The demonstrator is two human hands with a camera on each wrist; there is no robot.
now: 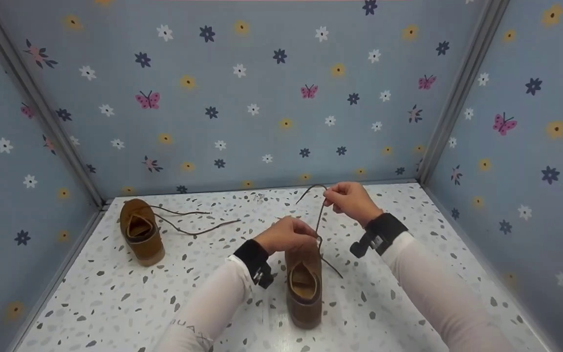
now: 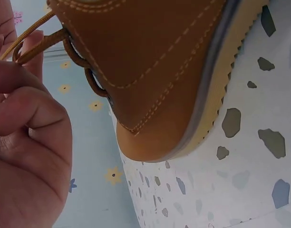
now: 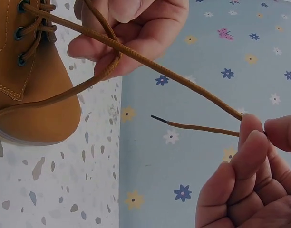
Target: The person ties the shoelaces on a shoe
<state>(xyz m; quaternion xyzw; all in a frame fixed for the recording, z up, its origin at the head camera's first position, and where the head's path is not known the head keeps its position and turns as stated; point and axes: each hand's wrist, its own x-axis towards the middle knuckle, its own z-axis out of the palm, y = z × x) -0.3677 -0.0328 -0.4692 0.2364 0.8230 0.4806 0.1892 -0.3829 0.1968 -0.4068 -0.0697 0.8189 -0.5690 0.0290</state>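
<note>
A brown lace-up shoe [image 1: 305, 313] stands on the speckled surface, heel toward me. Over its front, my left hand [image 1: 286, 234] pinches a brown shoelace [image 2: 43, 46] close to the eyelets; the right wrist view shows a bend of lace at those fingers. My right hand [image 1: 354, 201], higher and to the right, pinches the other lace [image 3: 183, 84] between thumb and fingers. That lace runs taut from the shoe, and its dark-tipped end [image 3: 160, 118] hangs free past the fingers. The shoe's toe hides behind my left hand in the head view.
A matching brown shoe [image 1: 147, 247] stands at the far left, its two loose laces [image 1: 198, 233] trailing rightward over the speckled white surface [image 1: 203, 274]. Blue flower-patterned panels [image 1: 262, 88] rise at the back and both sides.
</note>
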